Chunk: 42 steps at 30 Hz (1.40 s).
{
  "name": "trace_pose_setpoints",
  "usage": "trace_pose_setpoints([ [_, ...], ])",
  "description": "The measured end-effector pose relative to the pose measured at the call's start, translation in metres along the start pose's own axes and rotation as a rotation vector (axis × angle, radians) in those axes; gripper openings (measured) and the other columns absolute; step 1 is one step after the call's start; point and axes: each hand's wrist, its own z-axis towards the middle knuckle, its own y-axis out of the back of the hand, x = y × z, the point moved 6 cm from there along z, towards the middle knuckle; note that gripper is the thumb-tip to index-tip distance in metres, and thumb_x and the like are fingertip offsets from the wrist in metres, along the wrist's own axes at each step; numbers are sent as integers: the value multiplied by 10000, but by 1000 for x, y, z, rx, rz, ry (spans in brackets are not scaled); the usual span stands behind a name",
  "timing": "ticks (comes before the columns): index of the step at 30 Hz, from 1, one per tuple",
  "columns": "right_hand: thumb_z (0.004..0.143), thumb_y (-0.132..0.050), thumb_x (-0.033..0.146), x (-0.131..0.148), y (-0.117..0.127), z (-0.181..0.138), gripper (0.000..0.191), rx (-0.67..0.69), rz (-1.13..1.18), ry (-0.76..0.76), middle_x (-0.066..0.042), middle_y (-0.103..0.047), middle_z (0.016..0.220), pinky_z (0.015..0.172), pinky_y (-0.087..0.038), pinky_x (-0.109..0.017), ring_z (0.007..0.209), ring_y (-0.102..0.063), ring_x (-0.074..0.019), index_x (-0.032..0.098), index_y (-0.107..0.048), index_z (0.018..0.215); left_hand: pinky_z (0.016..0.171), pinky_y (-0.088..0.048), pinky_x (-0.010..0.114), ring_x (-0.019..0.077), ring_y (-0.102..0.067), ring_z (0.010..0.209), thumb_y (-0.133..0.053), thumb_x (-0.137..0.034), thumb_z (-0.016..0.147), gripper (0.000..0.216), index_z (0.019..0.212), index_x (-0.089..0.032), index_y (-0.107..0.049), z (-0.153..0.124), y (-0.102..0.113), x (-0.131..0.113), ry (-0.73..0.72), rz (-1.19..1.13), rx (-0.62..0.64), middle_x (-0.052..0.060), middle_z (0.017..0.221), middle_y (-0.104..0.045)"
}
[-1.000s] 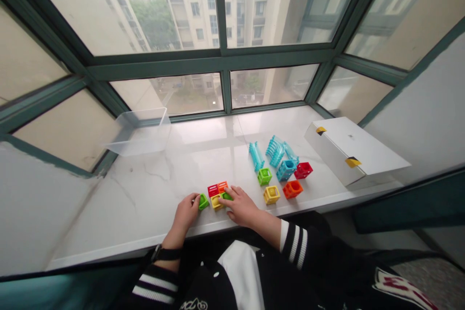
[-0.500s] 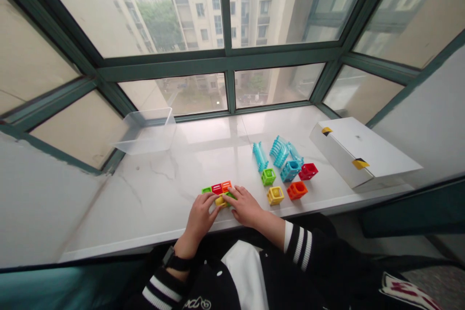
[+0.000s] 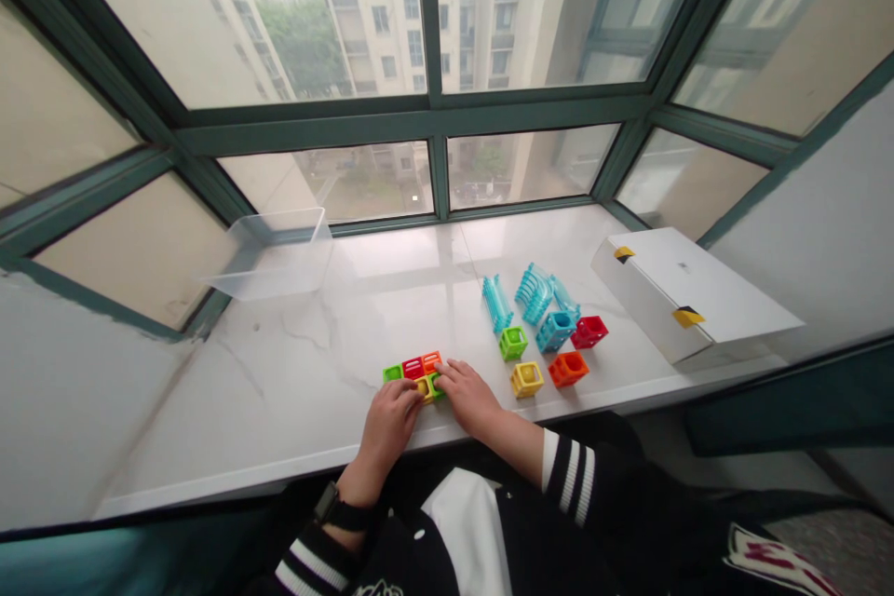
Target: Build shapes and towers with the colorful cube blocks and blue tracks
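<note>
Bracing the block cluster (image 3: 412, 367), the left hand (image 3: 389, 417) seemingly pinches it, the right hand (image 3: 472, 397) presses open-fingered; light, stiff hollow plastic, best gripped by its sides.

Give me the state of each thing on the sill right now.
Cluster: blocks packed edge to edge, lying flat.
Left hand: fingers curled on cluster's front; grip unclear.
Right hand: open, fingertips on cluster's right edge.
Loose cubes: five, not in either hand.
Ramps: lying loose behind the cubes.
Bin: empty, no lid.
Box: closed.
</note>
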Motion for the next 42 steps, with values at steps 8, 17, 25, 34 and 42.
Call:
trace_pose_setpoints([
  [8,1016,-562,98,-1,1,0,296,1,17,-9,-104,-590,1552,1248,-364,-466,1466,-478,-258,192,-724,1244,987,-564,488,268,-672,1055,-571,-291,1006,204,970,-256,-768,-1,-1,3,16,-47,3,103,1126,-733],
  [17,1025,-519,93,-2,1,0,301,2,31,-16,-94,-584,1559,1257,-348,-459,1472,-465,-257,185,-721,1229,980,-573,460,261,-684,1066,-573,-282,1006,197,965,-256,-764,-4,5,1,-12,-102,22,96,1142,-741],
  [25,980,-542,112,0,1,-3,428,9,40,-20,-101,-556,1580,1281,-298,-482,1491,-426,-290,179,-649,1388,1125,-500,509,288,-625,1249,-508,-275,1021,319,1290,-254,-680,-7,23,28,120,-76,-112,115,1318,-676],
  [34,957,-692,374,10,-1,-7,657,49,-44,13,-155,-437,1646,1265,-254,-607,1513,-369,-409,286,-496,1578,1102,-527,484,275,-646,1205,-551,-276,969,420,1384,-259,-612,-5,10,66,208,-113,23,107,1300,-654],
  [42,956,-661,323,12,0,-6,648,52,-34,-12,-137,-443,1638,1276,-228,-592,1512,-354,-384,292,-488,1580,1003,-568,474,279,-660,1065,-609,-319,937,430,1362,-266,-647,-6,18,62,216,-65,-4,97,1143,-663],
])
